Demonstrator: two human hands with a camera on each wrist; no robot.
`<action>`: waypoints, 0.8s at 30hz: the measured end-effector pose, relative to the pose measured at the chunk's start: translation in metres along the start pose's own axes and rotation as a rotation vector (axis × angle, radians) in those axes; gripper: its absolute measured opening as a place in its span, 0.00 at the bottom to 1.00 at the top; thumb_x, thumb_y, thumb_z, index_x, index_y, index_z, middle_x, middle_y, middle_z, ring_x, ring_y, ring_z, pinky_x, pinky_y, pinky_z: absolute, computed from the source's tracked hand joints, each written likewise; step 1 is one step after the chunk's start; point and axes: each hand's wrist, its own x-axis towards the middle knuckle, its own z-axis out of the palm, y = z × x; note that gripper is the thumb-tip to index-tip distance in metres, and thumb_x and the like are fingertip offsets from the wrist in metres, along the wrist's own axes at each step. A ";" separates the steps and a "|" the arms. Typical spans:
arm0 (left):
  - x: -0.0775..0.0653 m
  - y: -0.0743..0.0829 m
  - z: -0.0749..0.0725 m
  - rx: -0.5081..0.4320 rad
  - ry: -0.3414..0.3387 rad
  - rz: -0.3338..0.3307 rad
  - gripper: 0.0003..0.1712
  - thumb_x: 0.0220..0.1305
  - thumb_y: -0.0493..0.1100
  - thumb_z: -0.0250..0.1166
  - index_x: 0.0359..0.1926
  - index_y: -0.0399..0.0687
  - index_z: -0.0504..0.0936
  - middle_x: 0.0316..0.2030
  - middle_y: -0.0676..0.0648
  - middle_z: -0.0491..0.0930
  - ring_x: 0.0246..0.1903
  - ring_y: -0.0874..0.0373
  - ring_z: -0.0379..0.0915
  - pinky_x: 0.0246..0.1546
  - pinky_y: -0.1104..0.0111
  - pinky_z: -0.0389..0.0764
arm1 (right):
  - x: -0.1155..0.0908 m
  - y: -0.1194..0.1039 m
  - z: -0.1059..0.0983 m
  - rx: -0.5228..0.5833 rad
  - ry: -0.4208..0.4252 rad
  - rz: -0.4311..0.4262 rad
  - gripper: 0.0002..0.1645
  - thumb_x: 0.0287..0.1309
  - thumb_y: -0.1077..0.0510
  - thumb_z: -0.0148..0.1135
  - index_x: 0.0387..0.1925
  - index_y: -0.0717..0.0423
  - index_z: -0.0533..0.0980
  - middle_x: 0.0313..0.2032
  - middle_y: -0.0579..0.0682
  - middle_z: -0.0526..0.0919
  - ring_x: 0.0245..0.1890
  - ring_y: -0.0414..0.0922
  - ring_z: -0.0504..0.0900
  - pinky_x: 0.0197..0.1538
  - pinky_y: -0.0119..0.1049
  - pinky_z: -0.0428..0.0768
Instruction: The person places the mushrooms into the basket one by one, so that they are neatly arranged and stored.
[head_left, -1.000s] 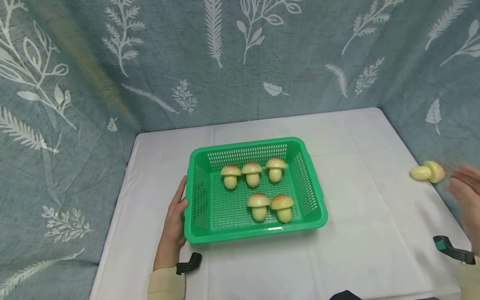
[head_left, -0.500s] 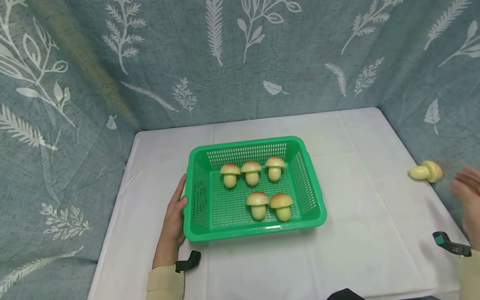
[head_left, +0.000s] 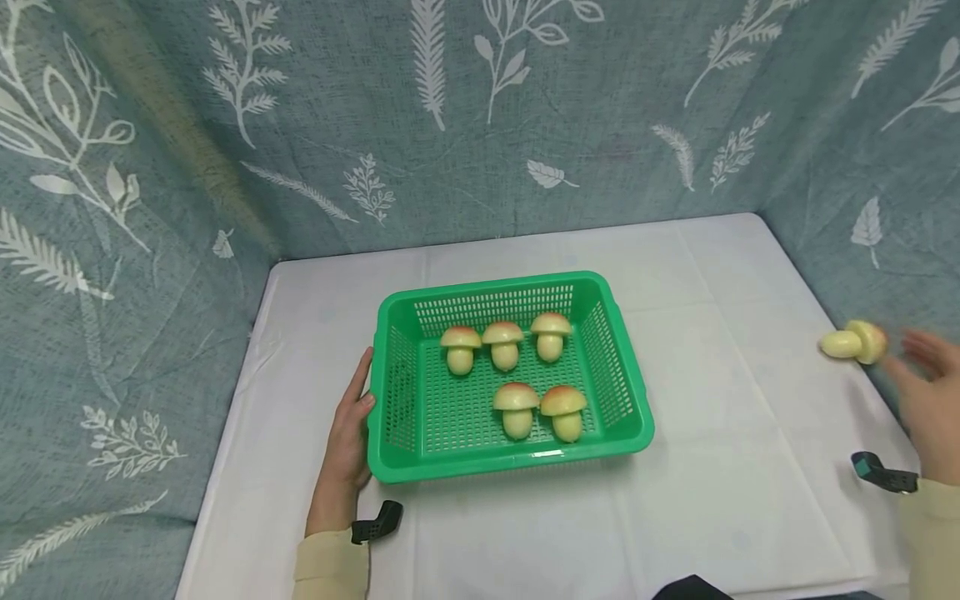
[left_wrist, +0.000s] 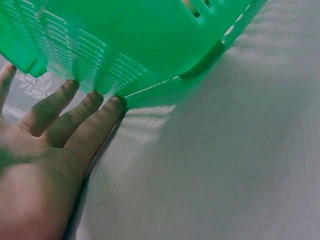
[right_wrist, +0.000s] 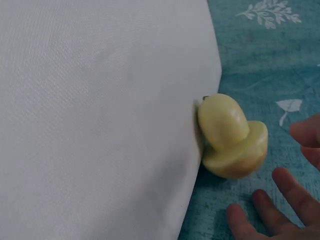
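Two rows of toy mushrooms (head_left: 517, 410) with reddish-tan caps and pale stems lie in a green plastic basket (head_left: 643, 421). Against the basket's left side rests my left hand (head_left: 348, 440). In the left wrist view its fingers (left_wrist: 92, 127) stretch out, tips at the slotted wall. At the table's right edge lies another toy mushroom (head_left: 851, 342), stem toward the table, cap jutting past the edge. My right hand (head_left: 932, 400) is just right of that cap. Its spread fingers (right_wrist: 295, 195) show in the right wrist view, with nothing held in them.
A white cloth covers the table (head_left: 720, 350). Grey-green curtains (head_left: 615, 133) with white leaf prints hang behind it and along both sides. Something black (head_left: 690, 588) pokes in at the bottom edge of the head view.
My right hand has shifted slightly left, closer to the mushroom at the table's edge, and its fingers have spread. The left hand, basket and mushrooms have stayed in place.
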 end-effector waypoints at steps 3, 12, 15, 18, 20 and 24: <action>0.000 0.001 0.000 0.000 0.005 -0.001 0.42 0.77 0.43 0.48 0.89 0.63 0.53 0.79 0.45 0.64 0.56 0.57 0.82 0.51 0.63 0.88 | 0.004 -0.001 0.003 -0.036 -0.039 0.002 0.34 0.83 0.58 0.53 0.84 0.47 0.63 0.83 0.51 0.62 0.82 0.45 0.59 0.80 0.43 0.61; -0.001 0.000 -0.001 -0.003 0.005 -0.008 0.42 0.77 0.43 0.48 0.88 0.65 0.54 0.79 0.46 0.63 0.55 0.57 0.83 0.51 0.63 0.88 | 0.014 -0.008 0.014 -0.051 -0.050 0.004 0.35 0.82 0.61 0.52 0.85 0.52 0.62 0.82 0.53 0.63 0.82 0.48 0.60 0.80 0.44 0.61; -0.001 0.000 0.000 -0.012 0.000 -0.007 0.42 0.77 0.43 0.48 0.88 0.65 0.53 0.79 0.45 0.64 0.55 0.56 0.82 0.50 0.62 0.88 | 0.017 -0.010 0.017 -0.050 -0.050 0.019 0.35 0.81 0.62 0.51 0.84 0.52 0.62 0.82 0.53 0.64 0.81 0.48 0.60 0.79 0.43 0.62; -0.001 0.000 0.000 -0.015 -0.006 0.000 0.42 0.77 0.43 0.49 0.89 0.63 0.53 0.79 0.45 0.64 0.56 0.55 0.82 0.51 0.62 0.88 | 0.018 -0.011 0.018 -0.042 -0.053 0.031 0.35 0.80 0.62 0.51 0.84 0.51 0.63 0.82 0.52 0.64 0.81 0.47 0.61 0.79 0.43 0.63; -0.001 0.000 0.000 -0.015 -0.007 0.002 0.42 0.77 0.43 0.49 0.89 0.62 0.52 0.79 0.45 0.64 0.57 0.55 0.82 0.51 0.61 0.88 | 0.017 -0.012 0.018 -0.046 -0.053 0.041 0.35 0.81 0.62 0.50 0.84 0.50 0.63 0.82 0.52 0.64 0.81 0.48 0.61 0.79 0.44 0.63; -0.001 0.000 0.000 -0.017 -0.007 0.005 0.42 0.77 0.43 0.49 0.89 0.62 0.52 0.79 0.44 0.64 0.57 0.55 0.82 0.51 0.61 0.88 | 0.014 -0.015 0.017 -0.073 -0.043 0.071 0.34 0.83 0.60 0.49 0.84 0.48 0.62 0.82 0.52 0.64 0.81 0.50 0.61 0.79 0.48 0.64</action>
